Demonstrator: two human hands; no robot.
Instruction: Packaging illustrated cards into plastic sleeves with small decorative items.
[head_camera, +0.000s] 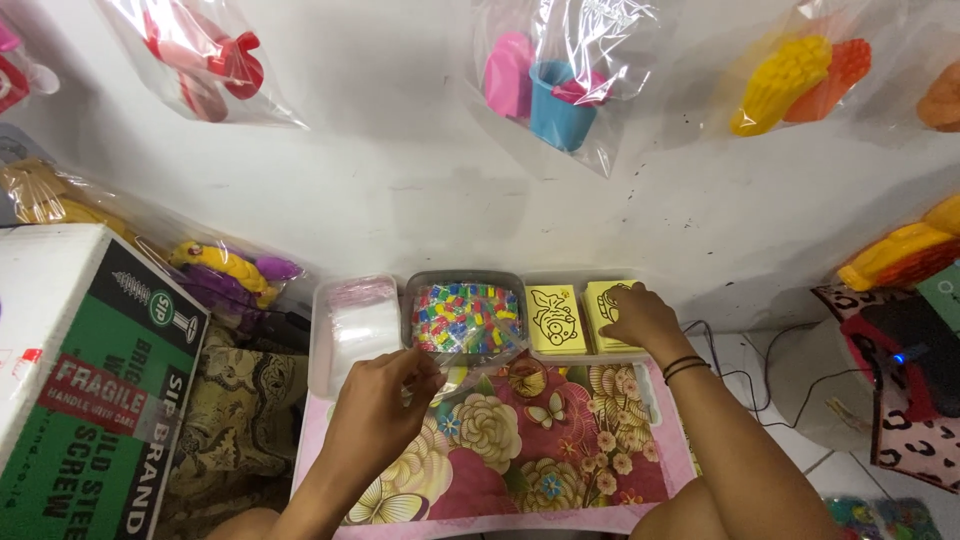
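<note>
My left hand (385, 400) pinches a small clear plastic bag (470, 368) over a low table with a flowered top (520, 450). My right hand (640, 315) rests on the right stack of yellow picture cards (603, 300). A second yellow card stack (553, 318) lies beside it, showing a line drawing. A clear tray of small multicoloured pieces (465, 315) sits just beyond my left hand. A tray with a stack of clear bags (350, 325) stands to its left.
A green and white cardboard box (90, 380) stands at the left. Bagged plastic toys (555, 85) hang on the white wall. A patterned cloth (240, 410) lies beside the table. Cables (750, 380) and a leopard-print item (905, 390) lie at the right.
</note>
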